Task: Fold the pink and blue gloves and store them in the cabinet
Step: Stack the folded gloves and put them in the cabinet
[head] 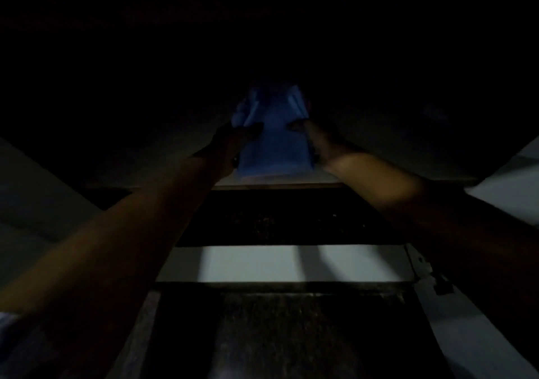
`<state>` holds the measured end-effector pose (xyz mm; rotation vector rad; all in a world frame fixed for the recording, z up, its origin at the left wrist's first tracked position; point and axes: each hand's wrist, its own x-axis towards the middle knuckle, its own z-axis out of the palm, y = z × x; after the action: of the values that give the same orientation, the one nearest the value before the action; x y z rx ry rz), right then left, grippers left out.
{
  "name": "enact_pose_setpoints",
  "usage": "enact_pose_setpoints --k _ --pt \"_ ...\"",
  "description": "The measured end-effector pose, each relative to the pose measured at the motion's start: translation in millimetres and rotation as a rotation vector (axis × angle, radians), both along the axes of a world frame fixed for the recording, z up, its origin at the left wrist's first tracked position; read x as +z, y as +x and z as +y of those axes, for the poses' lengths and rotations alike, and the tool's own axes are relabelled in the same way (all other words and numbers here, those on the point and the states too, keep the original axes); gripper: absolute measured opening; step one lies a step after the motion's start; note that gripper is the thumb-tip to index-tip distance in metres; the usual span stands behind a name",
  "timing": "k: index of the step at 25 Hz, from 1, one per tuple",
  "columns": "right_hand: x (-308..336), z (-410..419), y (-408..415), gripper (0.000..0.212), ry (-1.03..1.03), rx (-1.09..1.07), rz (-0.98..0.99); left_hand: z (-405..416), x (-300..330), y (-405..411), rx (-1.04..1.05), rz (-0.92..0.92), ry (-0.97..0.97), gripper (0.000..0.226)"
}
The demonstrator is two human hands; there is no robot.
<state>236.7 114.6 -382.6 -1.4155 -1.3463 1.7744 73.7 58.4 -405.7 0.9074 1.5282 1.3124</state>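
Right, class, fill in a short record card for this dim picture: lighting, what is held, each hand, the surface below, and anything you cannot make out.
lighting: very dark, most of the upper view black
held item: blue glove, folded cloth-like shape, raised between both hands
left hand: thumb over the glove's left edge, grip on it
right hand: grips the glove's right edge
surface below: pale shelf edge under the glove, a second pale shelf lower down
pink glove: not seen
cabinet interior: too dark to tell
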Motion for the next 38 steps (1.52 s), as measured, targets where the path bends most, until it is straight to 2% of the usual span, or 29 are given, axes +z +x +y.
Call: enact_pose_setpoints --k 3,7,9,12,13,16,18,20,23,25,26,28,31,32,34,35,38 --pt "-10 13 -2 0.020 0.011 0.026 -0.034 14 -5 -3 0.016 0.028 -0.103 0.003" --pt "-26 29 -2 0.022 0.077 0.009 -0.115 30 -14 0 0.036 -0.020 -0.199 0.038" --pt "-34 33 -3 0.023 0.108 0.009 -0.114 35 -18 2 0.078 -0.024 -0.222 0.046" --pt "-40 35 -5 0.044 0.142 -0.011 -0.089 40 -19 1 0.143 0.102 -0.350 0.063" --pt "-39 34 -3 0.049 0.172 -0.006 -0.125 38 -18 1 0.164 0.105 -0.361 0.066" --pt "-34 30 8 0.045 0.269 0.059 -0.236 18 -4 1 0.162 -0.037 -0.299 0.054" --pt "-29 17 11 0.042 0.326 0.069 -0.361 -5 11 1 0.206 -0.042 -0.328 0.061" --pt "-27 -10 14 0.038 0.355 0.001 -0.421 -29 27 6 0.213 0.098 -0.392 0.066" --pt "-14 -67 19 0.040 0.232 -0.066 -0.333 -78 51 22 0.028 0.319 -0.514 0.054" --pt "14 -114 21 0.046 0.112 0.023 -0.289 -125 77 31 -0.087 0.337 -0.570 0.056" --pt "35 -140 21 0.047 0.077 0.087 -0.284 -153 96 37 -0.112 0.407 -0.592 0.056" --pt "86 -200 19 0.045 0.022 0.148 -0.285 -211 144 48 -0.223 0.627 -0.629 0.050" --pt "143 -288 6 0.041 -0.194 0.259 -0.195 -284 213 42 -0.608 0.973 -0.519 0.042" --pt "158 -315 -2 0.041 -0.244 0.328 -0.176 -308 235 30 -0.677 1.114 -0.499 0.042" --pt "181 -360 -17 0.038 -0.293 0.428 -0.165 -352 271 0 -0.674 1.353 -0.484 0.044" --pt "192 -377 -23 0.036 -0.292 0.439 -0.163 -371 286 -16 -0.627 1.405 -0.467 0.044" --pt "209 -425 -46 0.034 -0.308 0.481 -0.146 -418 322 -70 -0.409 1.388 -0.466 0.041"
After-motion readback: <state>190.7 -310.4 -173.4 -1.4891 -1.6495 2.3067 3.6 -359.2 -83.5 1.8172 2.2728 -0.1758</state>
